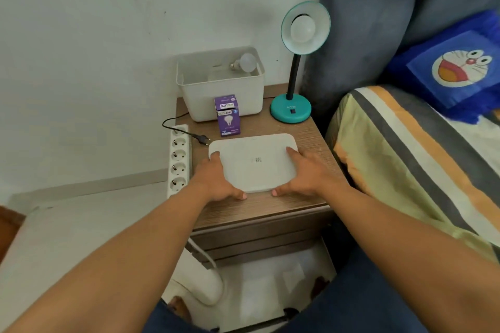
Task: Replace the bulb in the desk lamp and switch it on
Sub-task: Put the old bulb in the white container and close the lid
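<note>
- Left hand (216, 178) and right hand (305, 170) gripping white lid (254, 162) by its sides, flat on nightstand (311, 138).
- Teal desk lamp (290, 108) at back right, bulb (303, 28) fitted.
- Spare bulb (244, 62) in white bin (224, 97); purple bulb box (228, 115) upright in front.
- Plug (201, 139) loose beside power strip (178, 161).

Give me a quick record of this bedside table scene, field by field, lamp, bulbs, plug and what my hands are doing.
lamp: teal desk lamp, bulb fitted in its shade
loose bulb: lying in the open white bin
bulb box: purple, upright before the bin
plug: black, lying unplugged beside the power strip
left hand: gripping the white lid
right hand: gripping the same lid
</note>
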